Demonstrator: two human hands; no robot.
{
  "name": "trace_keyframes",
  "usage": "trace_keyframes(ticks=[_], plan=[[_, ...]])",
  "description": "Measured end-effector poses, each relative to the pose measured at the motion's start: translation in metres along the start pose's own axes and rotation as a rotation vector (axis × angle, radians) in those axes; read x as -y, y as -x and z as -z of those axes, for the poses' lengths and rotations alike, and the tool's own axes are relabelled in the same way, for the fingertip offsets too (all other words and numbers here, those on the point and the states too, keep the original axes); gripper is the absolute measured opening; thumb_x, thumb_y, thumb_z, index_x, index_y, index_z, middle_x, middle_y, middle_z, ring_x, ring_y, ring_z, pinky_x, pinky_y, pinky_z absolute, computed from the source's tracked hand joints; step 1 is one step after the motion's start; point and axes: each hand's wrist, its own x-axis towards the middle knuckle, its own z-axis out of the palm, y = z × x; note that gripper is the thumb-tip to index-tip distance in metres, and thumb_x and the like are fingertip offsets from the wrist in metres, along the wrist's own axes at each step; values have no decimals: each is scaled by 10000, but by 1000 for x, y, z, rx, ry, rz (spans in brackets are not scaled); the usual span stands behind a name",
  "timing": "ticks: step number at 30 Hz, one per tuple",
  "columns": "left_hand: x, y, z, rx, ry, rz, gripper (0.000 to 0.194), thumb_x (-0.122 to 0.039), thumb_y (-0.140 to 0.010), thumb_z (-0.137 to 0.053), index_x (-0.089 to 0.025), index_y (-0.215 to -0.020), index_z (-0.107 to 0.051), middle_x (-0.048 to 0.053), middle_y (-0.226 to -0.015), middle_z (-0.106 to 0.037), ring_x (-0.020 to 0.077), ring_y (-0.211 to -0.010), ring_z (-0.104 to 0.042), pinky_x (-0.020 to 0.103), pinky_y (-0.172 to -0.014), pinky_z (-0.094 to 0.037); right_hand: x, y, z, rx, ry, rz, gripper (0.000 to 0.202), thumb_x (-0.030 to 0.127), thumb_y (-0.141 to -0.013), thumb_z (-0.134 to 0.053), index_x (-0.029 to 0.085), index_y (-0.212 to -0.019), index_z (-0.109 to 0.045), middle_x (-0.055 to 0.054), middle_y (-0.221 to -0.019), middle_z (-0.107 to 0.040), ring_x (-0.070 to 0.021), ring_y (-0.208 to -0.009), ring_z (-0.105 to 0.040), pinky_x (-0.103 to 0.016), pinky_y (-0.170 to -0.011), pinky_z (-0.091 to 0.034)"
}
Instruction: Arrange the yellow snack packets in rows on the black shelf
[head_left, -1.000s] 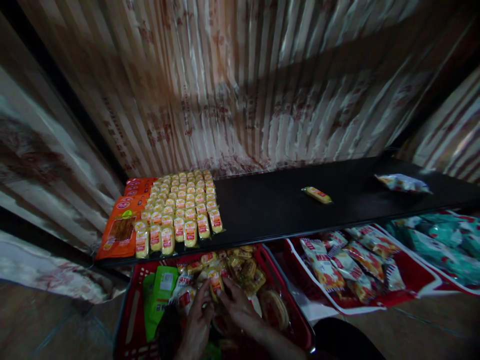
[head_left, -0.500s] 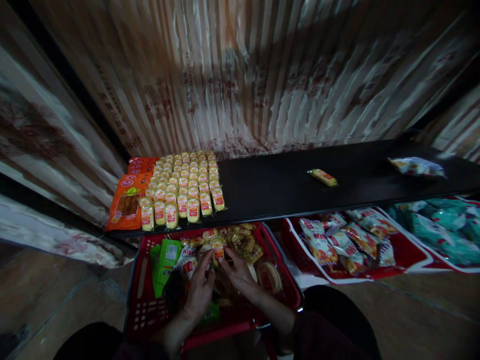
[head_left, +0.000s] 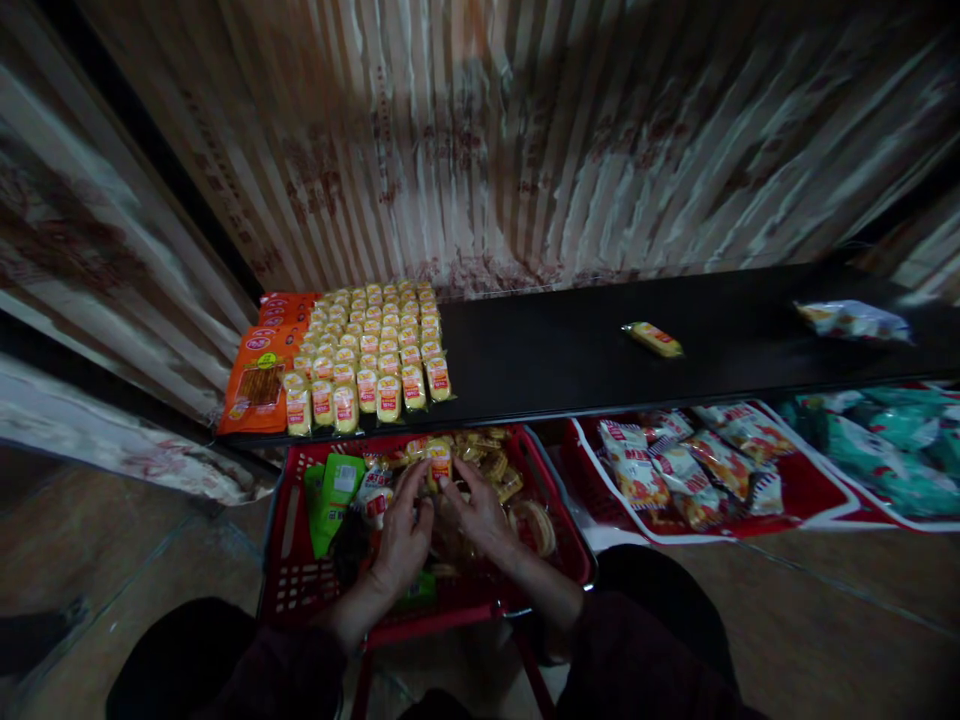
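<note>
While we're working over the red basket (head_left: 450,622): looks like a handling step, one yellow wrapped snack cake (head_left: 439,458) held two-handed above it.
Left hand (head_left: 405,540): fingers loosely curled, tips against the cake's left side.
Right hand (head_left: 482,515): half open, thumb and fingertips at its right side.
Black shelf (head_left: 532,350): just beyond, matching cakes (head_left: 367,390) lined up toward its left end.
Grip: we'd say the next move calls for an even, light pinch, since it's probably slippery.

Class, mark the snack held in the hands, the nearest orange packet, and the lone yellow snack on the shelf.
Held snack (head_left: 440,461), head view, on its label.
Nearest orange packet (head_left: 258,386), head view, on its front.
Lone snack (head_left: 654,339), head view, on its wrapper.
</note>
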Motion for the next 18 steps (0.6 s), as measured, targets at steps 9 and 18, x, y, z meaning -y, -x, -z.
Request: trace_keyframes(ticks=[9, 18], plan=[[-22, -3, -1, -51, 30, 69, 484, -151, -789, -433, -200, -1258, -541, 82, -1210, -595, 200, -1155, -521, 369, -1011, -406, 8, 0, 6, -41, -126, -52, 538, 463, -844, -512, 195, -1311, -497, -96, -1113, -668, -216, -983, -627, -368, -895, -494], [-40, 1, -5, -40, 12, 91, 528, -133, -742, -461, -184, -1262, -536, 103, -1264, -574, 219, -1176, -518, 398, -1022, -400, 17, 6, 14, -53, -125, -25, 513, 470, -849, -497, 216, -1295, -515, -92, -1179, -653, -228, -1033, -632, -389, -925, -499]])
